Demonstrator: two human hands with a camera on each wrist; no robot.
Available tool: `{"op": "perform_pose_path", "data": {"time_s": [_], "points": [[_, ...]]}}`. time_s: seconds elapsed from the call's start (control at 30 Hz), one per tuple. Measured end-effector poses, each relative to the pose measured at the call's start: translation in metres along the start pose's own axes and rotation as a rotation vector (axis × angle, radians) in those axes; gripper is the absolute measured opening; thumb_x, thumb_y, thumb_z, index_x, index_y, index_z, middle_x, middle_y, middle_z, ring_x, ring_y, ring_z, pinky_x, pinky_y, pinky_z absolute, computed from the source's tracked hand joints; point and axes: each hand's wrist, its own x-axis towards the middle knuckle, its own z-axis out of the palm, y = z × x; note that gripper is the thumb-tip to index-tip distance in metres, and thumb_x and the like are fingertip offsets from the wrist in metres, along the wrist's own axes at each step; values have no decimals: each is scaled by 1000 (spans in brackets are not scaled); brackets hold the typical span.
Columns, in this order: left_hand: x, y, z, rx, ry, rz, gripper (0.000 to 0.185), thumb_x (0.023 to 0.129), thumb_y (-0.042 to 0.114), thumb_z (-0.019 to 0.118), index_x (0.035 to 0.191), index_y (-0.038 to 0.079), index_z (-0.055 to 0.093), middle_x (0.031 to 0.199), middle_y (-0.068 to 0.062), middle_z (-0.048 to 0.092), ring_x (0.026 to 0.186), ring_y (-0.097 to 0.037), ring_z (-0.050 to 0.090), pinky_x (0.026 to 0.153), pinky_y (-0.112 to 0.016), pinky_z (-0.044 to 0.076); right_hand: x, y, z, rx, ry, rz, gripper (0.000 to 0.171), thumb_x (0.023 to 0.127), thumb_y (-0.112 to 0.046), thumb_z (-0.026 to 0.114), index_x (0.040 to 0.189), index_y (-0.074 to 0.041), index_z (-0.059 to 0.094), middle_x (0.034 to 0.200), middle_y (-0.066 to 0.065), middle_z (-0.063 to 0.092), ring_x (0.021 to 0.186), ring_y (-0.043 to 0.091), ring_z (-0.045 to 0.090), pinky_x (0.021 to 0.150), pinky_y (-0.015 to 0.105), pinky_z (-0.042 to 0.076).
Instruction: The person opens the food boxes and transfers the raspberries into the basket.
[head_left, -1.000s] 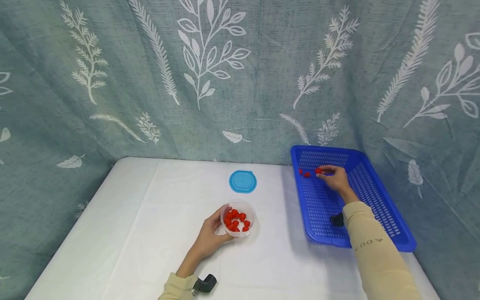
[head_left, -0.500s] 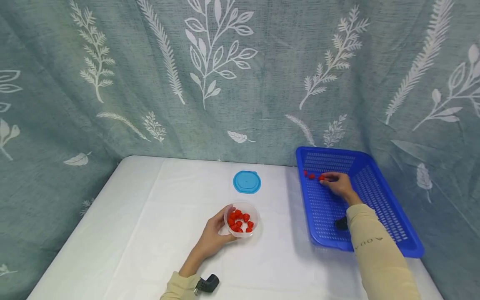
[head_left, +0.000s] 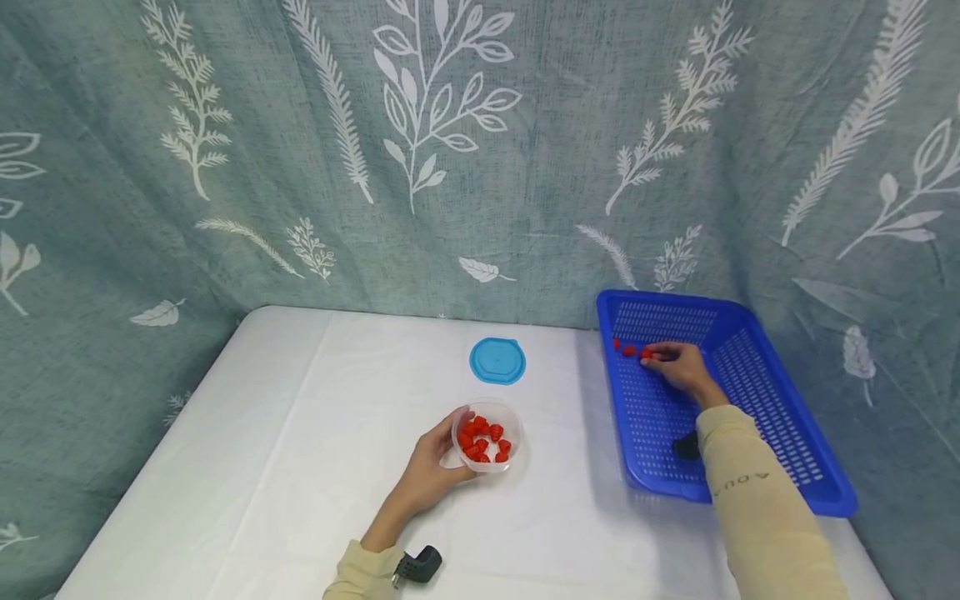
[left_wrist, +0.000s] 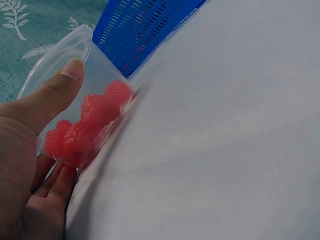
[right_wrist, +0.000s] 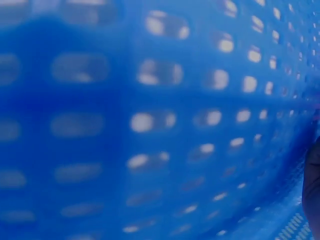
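On the white counter (head_left: 300, 467), the left hand (head_left: 431, 471) grips a small clear tub (head_left: 487, 437), thumb laid over its near rim and fingers curled beneath; the left wrist view shows the thumb (left_wrist: 52, 95) pressed on the tub's wall and the tub tipped on its side against the cloth. Inside lie red raspberries (head_left: 483, 440), heaped together. At about twelve o'clock from the tub, well apart from it, a round blue lid (head_left: 497, 361) lies flat on the counter. At about three o'clock from the tub stands a blue perforated basket (head_left: 780, 442), its long side running from near to far. The right hand (head_left: 678, 365) reaches into the basket's far left corner, its fingertips pinching a red raspberry (head_left: 646, 355) low over the mesh floor. Two more loose raspberries (head_left: 624, 349) rest in a short row just at nine o'clock of that pinched one, near the basket's left wall. The right wrist view shows only blurred blue mesh. A patterned grey-green curtain (head_left: 480, 150) hangs behind the counter.
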Motion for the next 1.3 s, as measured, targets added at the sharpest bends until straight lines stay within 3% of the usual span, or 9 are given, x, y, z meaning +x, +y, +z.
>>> {"op": "perform_pose_path", "data": {"time_s": [0.2,0.33,0.47,0.63,0.83,0.93,1.03,1.13,1.3], "points": [[1,1,1,-3,3,-2,88,81,10,86,156,12,41,155,-7,49,148,-26,40,120,-42,35,0,-12,-8,-79,20,-66,47,85,-8,80,119,18,63,104,30,72,76,-1,59,66,8,44],[-1,0,1,3,10,-9,87,80,10,86,155,12,41,155,-7,49,148,-27,41,119,-44,36,-2,-31,-14,-155,47,-89,49,84,-9,79,120,18,62,110,34,69,90,31,71,76,20,51],[-1,-2,2,2,7,-22,88,80,10,85,156,14,40,156,-6,48,148,-26,40,119,-43,36,-6,-59,-22,-155,97,-108,47,86,-9,76,123,17,62,119,36,65,113,49,62,97,46,52],[-1,-3,1,13,1,-32,89,81,11,85,157,14,39,156,-3,48,148,-24,40,120,-41,36,-20,-105,-31,-100,133,-141,49,89,-13,75,128,12,61,130,35,60,126,49,54,108,58,44],[0,-3,1,27,0,-47,89,81,11,86,157,14,39,156,0,48,148,-19,40,120,-35,36,-53,-168,-31,-33,62,-241,50,95,-17,71,137,6,57,132,31,60,132,46,50,112,60,40],[-1,-3,2,28,-1,-50,89,81,12,86,157,16,39,156,0,48,148,-19,39,119,-34,36,-75,-197,-24,-3,21,-291,44,97,-20,69,135,0,61,120,25,66,119,39,60,101,56,50],[-1,-3,2,23,3,-40,89,81,11,85,157,16,39,156,-2,48,148,-22,40,119,-37,36,-96,-220,-14,31,-22,-329,35,98,-21,69,129,-6,67,107,19,69,82,26,68,72,41,58],[-1,-3,3,22,3,-25,89,81,10,85,157,14,39,157,-5,47,147,-26,41,119,-42,36,-117,-235,1,83,-66,-363,29,97,-18,70,124,-8,69,100,16,69,49,15,52,47,29,47],[1,-2,3,-3,7,-25,89,81,8,85,157,14,40,157,-6,47,148,-27,41,120,-44,36,-145,-243,34,122,-130,-411,24,96,-14,70,120,-10,72,98,12,71,45,9,37,45,24,37]]}}
